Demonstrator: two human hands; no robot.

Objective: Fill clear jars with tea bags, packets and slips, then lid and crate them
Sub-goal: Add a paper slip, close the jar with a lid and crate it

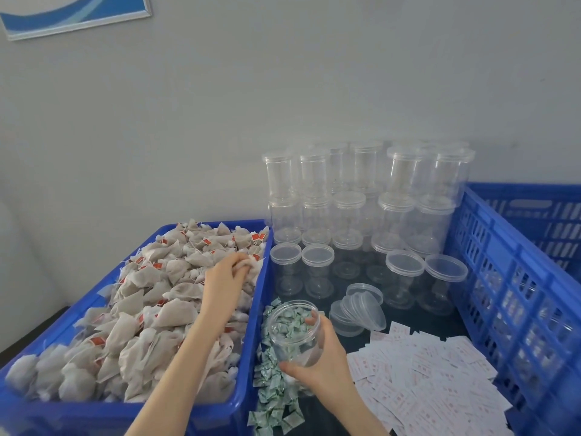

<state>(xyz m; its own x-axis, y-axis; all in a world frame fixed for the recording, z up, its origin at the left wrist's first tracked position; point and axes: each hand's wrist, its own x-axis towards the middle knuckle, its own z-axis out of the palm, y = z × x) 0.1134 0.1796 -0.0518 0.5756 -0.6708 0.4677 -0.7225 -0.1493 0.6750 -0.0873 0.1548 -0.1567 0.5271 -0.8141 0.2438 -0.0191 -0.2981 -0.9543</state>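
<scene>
Jar-filling is under way at a dark table crowded with supplies. The right hand (317, 357) curls its fingers and thumb round an open clear jar (294, 333), holding it tilted with its mouth turned left toward the blue bin (94, 413), probably so bags can drop straight in. That jar sits in the near middle, just over a strip of small green packets (275, 394); whether anything is already inside is hard to tell through the clear wall. The left hand (228, 278) reaches into the bin's far right corner, fingers bunched round a few tea bags (250, 262) from the heap.

Loose lids (361, 305) lie just beyond the held jar, handy for capping. White slips (424, 372) are spread near right. Lidded empty jars (361, 199) stand stacked at the far side against the wall, and a blue slatted crate (509, 278) waits on the right, likely for finished jars.
</scene>
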